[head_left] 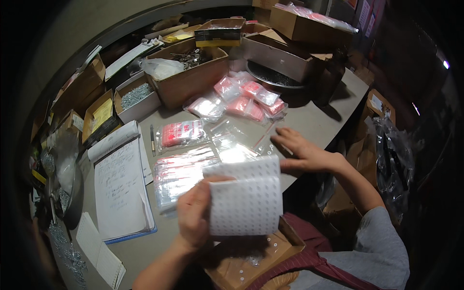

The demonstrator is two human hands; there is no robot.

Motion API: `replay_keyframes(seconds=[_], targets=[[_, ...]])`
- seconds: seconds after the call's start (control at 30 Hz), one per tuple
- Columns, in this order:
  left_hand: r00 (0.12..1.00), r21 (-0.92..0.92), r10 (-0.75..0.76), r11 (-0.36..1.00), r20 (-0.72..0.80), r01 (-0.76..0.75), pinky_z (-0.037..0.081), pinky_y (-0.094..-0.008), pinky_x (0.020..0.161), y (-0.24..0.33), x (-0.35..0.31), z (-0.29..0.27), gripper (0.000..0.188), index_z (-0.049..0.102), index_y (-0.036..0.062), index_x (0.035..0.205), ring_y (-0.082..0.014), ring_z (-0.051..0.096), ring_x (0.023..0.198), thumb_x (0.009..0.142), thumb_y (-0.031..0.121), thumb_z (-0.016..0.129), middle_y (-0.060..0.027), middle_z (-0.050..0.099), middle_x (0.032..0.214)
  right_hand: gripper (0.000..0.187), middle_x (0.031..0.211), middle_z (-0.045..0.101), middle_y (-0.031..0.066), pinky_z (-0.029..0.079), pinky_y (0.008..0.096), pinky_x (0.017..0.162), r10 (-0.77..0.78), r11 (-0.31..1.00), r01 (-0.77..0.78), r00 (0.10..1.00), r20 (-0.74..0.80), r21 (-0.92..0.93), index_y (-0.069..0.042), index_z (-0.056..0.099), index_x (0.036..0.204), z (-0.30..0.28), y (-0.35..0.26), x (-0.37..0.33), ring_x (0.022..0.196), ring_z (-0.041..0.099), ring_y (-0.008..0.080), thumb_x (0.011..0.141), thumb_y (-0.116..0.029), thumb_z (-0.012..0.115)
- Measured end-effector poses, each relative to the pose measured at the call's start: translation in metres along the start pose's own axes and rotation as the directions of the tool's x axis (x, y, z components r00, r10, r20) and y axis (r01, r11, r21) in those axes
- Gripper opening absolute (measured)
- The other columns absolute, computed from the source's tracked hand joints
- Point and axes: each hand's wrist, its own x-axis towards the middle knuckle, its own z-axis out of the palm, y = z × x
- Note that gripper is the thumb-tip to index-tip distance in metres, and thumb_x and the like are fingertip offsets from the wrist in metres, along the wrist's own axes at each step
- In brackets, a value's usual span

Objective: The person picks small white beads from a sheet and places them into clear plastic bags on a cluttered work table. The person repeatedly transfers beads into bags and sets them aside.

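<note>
My left hand [195,212] grips a folded white sheet of small round stickers [245,205] by its left side, above the table's front edge. To its right, my right hand [302,150] has its fingers stretched out and apart, low over a clear zip bag with a red line [265,139]. Whether the fingertips touch that bag I cannot tell. Behind the sheet lie several loose clear zip bags [231,140]. A stack of flat clear bags with red edges [181,169] is partly hidden by my left hand.
Packs of red-printed bags [246,104] lie farther back, with one pack [181,133] nearer. A clipboard with written paper [121,193], a pen [152,139] and a notepad [99,251] are at left. Boxes of metal parts [191,72] line the back. An open cardboard box [224,275] sits below my hands.
</note>
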Motion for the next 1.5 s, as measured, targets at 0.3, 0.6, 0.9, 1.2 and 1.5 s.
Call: replay_keyframes(seconds=[0.3, 0.6, 0.9, 1.2, 1.5], targets=[[0.909, -0.354, 0.009, 0.919, -0.418, -0.172, 0.055, -0.0329, 0.09, 0.019, 0.027, -0.034, 0.044, 0.066, -0.0038, 0.116, -0.0185, 0.07, 0.098, 0.109, 0.034, 0.044, -0.0129, 0.072, 0.11, 0.09, 0.162, 0.027, 0.027, 0.025, 0.0584, 0.12, -0.234, 0.952, 0.23, 0.972, 0.004, -0.204, -0.008, 0.035, 0.157, 0.028, -0.063, -0.033, 0.149, 0.026, 0.0499, 0.088, -0.056, 0.068], [0.975, -0.36, 0.001, 0.929, -0.223, -0.083, 0.059, -0.0352, 0.09, 0.012, 0.024, -0.037, 0.046, 0.062, -0.0031, 0.126, -0.0229, 0.073, 0.101, 0.109, 0.035, 0.043, -0.0145, 0.072, 0.115, 0.049, 0.144, 0.051, 0.0233, 0.037, 0.0531, 0.116, -0.494, 0.861, 0.5, 0.866, -0.079, 0.094, -0.003, 0.061, 0.128, 0.043, -0.103, -0.065, 0.138, 0.047, 0.0407, 0.081, -0.016, 0.068], [0.977, -0.281, -0.036, 0.959, -0.208, -0.025, 0.059, -0.0323, 0.085, 0.012, 0.023, -0.026, 0.05, 0.061, -0.0074, 0.124, -0.0218, 0.073, 0.094, 0.112, 0.034, 0.035, -0.0171, 0.072, 0.11, 0.058, 0.146, 0.052, 0.0262, 0.035, 0.0512, 0.114, -0.195, 0.947, 0.259, 0.934, -0.298, 0.191, 0.003, 0.064, 0.131, 0.043, -0.091, -0.05, 0.137, 0.048, 0.0423, 0.075, -0.015, 0.058], [0.995, 0.082, -0.008, 0.997, -0.097, 0.016, 0.052, -0.0271, 0.081, -0.003, 0.011, -0.014, 0.048, 0.067, -0.0069, 0.115, -0.0152, 0.067, 0.089, 0.11, 0.035, 0.043, -0.0114, 0.072, 0.1, 0.032, 0.108, 0.073, 0.016, 0.053, 0.0409, 0.091, -0.365, 0.658, 0.527, 0.848, -0.384, 0.538, 0.006, 0.072, 0.108, 0.027, -0.088, -0.056, 0.098, 0.069, 0.0318, 0.079, 0.002, 0.058], [1.0, 0.374, -0.002, 0.927, 0.002, 0.001, 0.042, -0.0222, 0.061, -0.021, -0.002, 0.002, 0.039, 0.071, -0.0027, 0.113, -0.0044, 0.047, 0.068, 0.111, 0.029, 0.049, 0.0036, 0.057, 0.077, 0.021, 0.1, 0.061, 0.0143, 0.047, 0.0404, 0.087, -0.047, 0.953, 0.171, 0.899, -0.435, 0.25, -0.002, 0.063, 0.1, 0.019, -0.107, -0.022, 0.097, 0.058, 0.0336, 0.083, -0.012, 0.069]])
